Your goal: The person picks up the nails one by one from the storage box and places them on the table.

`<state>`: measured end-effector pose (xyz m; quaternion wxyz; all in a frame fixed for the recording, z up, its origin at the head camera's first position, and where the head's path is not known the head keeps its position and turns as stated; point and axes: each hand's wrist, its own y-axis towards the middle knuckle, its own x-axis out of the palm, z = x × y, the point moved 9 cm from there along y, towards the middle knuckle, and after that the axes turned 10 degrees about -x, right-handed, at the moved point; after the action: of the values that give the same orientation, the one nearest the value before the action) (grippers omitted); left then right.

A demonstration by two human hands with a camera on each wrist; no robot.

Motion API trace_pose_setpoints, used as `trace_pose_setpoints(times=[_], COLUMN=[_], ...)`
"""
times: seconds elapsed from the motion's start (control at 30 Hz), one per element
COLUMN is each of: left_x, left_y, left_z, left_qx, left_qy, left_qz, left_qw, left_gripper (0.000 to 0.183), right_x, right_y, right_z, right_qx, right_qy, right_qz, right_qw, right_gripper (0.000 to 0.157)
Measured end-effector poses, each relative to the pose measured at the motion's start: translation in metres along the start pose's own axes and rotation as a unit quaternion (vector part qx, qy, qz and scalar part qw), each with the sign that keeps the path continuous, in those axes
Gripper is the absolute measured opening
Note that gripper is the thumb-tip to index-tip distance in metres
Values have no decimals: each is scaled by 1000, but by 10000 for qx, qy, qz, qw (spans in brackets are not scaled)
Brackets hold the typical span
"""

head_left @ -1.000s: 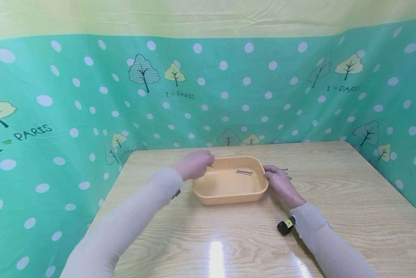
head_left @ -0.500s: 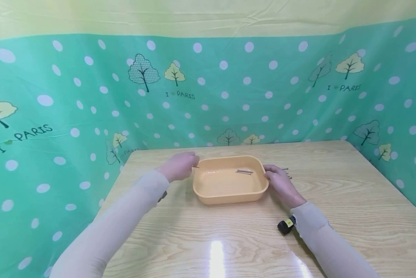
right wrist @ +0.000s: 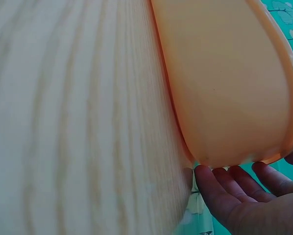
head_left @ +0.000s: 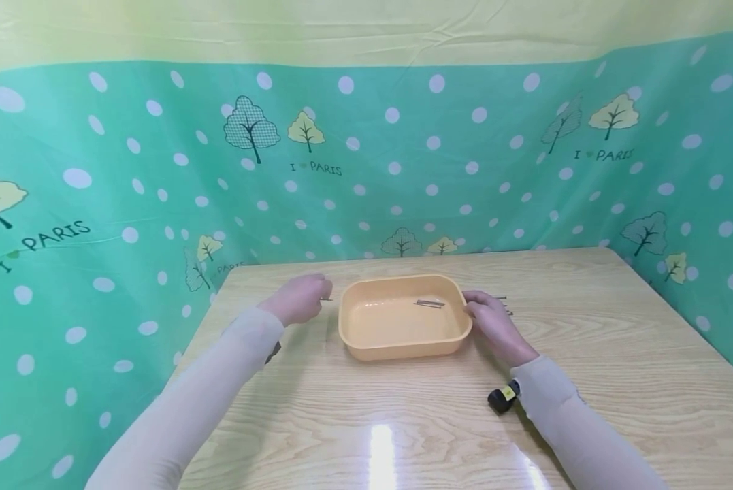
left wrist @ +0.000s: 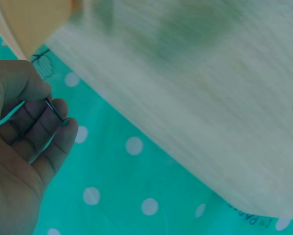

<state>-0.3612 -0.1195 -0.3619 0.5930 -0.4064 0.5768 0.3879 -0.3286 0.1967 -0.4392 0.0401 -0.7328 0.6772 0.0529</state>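
Left of the tray, my left hand (head_left: 297,299) pinches a nail (left wrist: 56,111) between thumb and fingers. Its flat head shows in the left wrist view, while the fingers hide the other end. A shallow, light orange plastic tray (head_left: 403,350) stands on the table with several nails (head_left: 429,303) lying inside, towards its back right. At the tray's right end my right hand (head_left: 495,323) grips the wall, thumb at the rim and fingertips against the outer side (right wrist: 225,142).
More nails (head_left: 507,312) lie on the wooden table (head_left: 440,422) just beyond my right hand, partly hidden by it. A green dotted curtain (head_left: 341,204) surrounds the table at the back and sides.
My left hand has moved left from over the tray's left rim, carrying the nail with it, and now hovers beside the tray. The right hand and the tray stay put.
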Motion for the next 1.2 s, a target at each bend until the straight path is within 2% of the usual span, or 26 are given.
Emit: trace_pose_setpoints(times=[0.3, 0.6, 0.8, 1.0, 1.2], left_x=[27, 45, 52, 59, 59], left_y=[2, -2, -4, -4, -4], left_z=[-17, -29, -33, -35, -34], left_qx=[-78, -442, -524, -591, -545], left_qy=[95, 44, -60, -47, 6], left_qz=[-101, -180, -150, -322, -365], left_qw=[9999, 9988, 9985, 9977, 9978], left_gripper=[23, 12, 10, 10, 8], right_x=[1, 1, 2, 3, 2], right_y=[-1, -1, 0, -1, -1], right_z=[-2, 1, 1, -1, 0], right_qx=[-23, 29, -15, -14, 15], right_qy=[12, -24, -22, 11, -56], right_qz=[-24, -20, -25, -37, -26], right_qw=[10000, 10000, 10000, 10000, 10000], right_gripper=[44, 43, 43, 43, 44])
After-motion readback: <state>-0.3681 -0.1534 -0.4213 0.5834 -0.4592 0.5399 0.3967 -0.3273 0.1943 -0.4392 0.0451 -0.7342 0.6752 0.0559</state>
